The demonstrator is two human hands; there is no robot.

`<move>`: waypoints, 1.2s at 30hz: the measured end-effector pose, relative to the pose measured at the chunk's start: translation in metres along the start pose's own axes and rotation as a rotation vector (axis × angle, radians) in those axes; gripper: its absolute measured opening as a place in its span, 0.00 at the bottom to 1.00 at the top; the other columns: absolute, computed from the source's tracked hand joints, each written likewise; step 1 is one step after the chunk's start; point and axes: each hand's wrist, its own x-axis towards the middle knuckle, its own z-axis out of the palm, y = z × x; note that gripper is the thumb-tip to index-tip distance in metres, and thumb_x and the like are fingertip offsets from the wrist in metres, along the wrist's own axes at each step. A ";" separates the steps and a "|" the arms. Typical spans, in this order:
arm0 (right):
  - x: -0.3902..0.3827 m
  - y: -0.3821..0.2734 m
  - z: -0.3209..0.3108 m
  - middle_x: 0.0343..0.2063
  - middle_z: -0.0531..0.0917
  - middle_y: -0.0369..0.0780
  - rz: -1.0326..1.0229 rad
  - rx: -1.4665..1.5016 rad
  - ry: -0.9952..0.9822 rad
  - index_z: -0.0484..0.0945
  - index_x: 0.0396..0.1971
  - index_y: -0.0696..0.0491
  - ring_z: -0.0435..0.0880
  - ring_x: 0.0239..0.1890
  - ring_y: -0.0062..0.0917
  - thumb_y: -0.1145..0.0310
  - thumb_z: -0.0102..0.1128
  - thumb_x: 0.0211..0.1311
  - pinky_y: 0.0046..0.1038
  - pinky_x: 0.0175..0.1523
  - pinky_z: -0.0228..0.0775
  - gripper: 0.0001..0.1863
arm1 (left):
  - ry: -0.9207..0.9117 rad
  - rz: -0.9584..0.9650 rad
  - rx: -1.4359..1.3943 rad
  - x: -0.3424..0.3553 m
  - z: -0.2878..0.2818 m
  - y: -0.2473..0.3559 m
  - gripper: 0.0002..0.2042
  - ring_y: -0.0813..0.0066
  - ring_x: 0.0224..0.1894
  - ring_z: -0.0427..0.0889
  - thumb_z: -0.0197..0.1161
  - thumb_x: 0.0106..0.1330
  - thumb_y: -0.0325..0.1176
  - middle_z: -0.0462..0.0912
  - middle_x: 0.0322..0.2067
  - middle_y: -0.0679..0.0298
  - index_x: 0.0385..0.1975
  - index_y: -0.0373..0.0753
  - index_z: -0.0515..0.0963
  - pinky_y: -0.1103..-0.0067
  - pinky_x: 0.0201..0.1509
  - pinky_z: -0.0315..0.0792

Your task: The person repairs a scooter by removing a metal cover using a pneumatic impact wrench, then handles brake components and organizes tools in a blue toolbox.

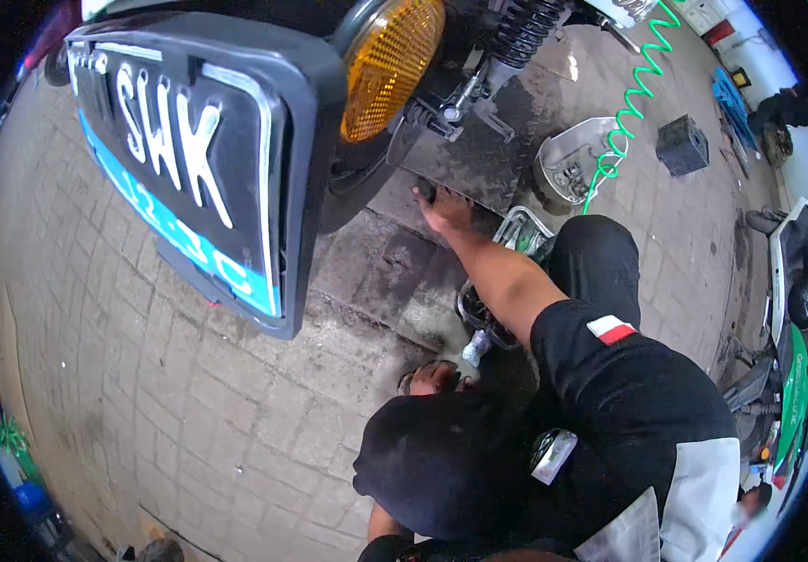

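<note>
My right arm reaches between my knees toward the paving. My right hand [446, 214] is low, palm down, beside the near edge of a dark flat plate [488, 159]. A small dark thing shows between its thumb and fingers, but I cannot make out what it is. Above the plate hang a motorcycle's black shock absorber spring [527, 33] and metal linkage [460, 101]. Only a piece of my left forearm shows below my left knee; the left hand is hidden.
The motorcycle's number plate [188, 159] and amber indicator [392, 70] hang close at upper left. Near my right knee stand a tray of tools [526, 225] and a pale tub [572, 136] of metal parts. A green coiled hose [633, 103] crosses there. A dark block [683, 146] lies beyond.
</note>
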 end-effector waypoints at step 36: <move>0.015 0.101 -0.304 0.34 0.82 0.46 -1.189 -0.299 -0.483 0.79 0.31 0.53 0.82 0.39 0.47 0.60 0.61 0.54 0.47 0.42 0.74 0.12 | -0.111 0.375 -0.026 0.085 -0.099 0.033 0.11 0.54 0.32 0.83 0.64 0.63 0.40 0.83 0.31 0.57 0.34 0.38 0.81 0.66 0.35 0.76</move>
